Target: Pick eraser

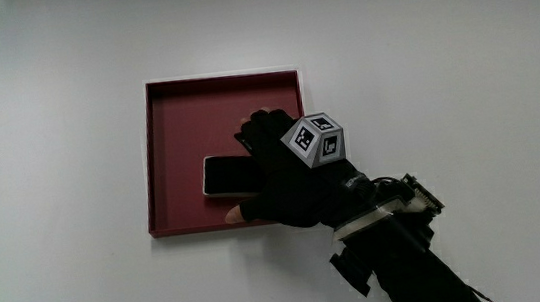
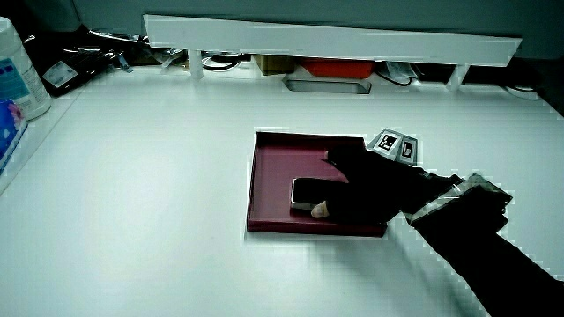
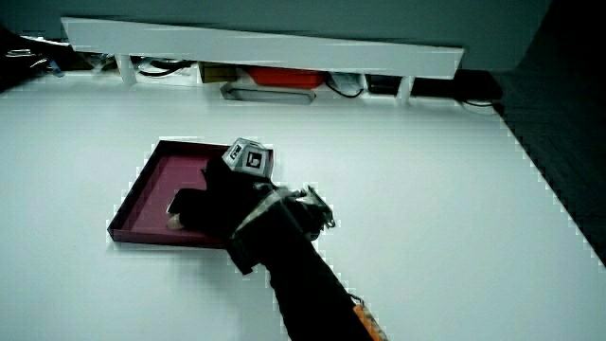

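A dark eraser (image 1: 224,175) with a pale edge lies flat in the dark red tray (image 1: 171,121), near the tray's wall closest to the person. The gloved hand (image 1: 278,175) is over the eraser and covers one end of it. Its thumb tip (image 1: 234,214) presses the eraser's nearer edge and its curled fingers (image 1: 256,129) reach down past the farther edge. The patterned cube (image 1: 316,139) sits on the back of the hand. Both side views show the eraser (image 2: 308,191) (image 3: 182,205) low in the tray under the hand (image 2: 361,189) (image 3: 222,204).
The tray (image 2: 269,163) (image 3: 147,185) stands on a white table. A low white partition (image 2: 335,37) (image 3: 256,45) runs along the table's edge farthest from the person, with cables and boxes under it. A white bottle (image 2: 18,75) stands at the table's corner.
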The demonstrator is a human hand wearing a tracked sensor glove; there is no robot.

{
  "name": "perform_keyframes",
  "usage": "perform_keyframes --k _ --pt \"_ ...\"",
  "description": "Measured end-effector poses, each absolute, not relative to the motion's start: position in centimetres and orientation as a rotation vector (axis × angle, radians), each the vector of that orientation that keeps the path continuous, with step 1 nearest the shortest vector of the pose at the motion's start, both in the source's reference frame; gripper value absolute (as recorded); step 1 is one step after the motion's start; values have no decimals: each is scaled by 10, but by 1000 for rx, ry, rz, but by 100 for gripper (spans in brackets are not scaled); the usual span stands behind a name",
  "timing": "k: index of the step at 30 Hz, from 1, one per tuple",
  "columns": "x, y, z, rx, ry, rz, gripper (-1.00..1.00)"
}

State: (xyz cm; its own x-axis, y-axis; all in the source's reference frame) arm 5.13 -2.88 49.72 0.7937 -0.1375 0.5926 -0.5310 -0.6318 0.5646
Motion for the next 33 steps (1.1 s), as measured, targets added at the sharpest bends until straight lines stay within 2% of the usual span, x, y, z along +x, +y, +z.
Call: perform_keyframes --k 15,18,33 --pt "44 -28 530 2190 -435 623 0" --pt "44 -27 525 2186 -445 653 0" --pt "47 -25 521 2305 -463 745 52"
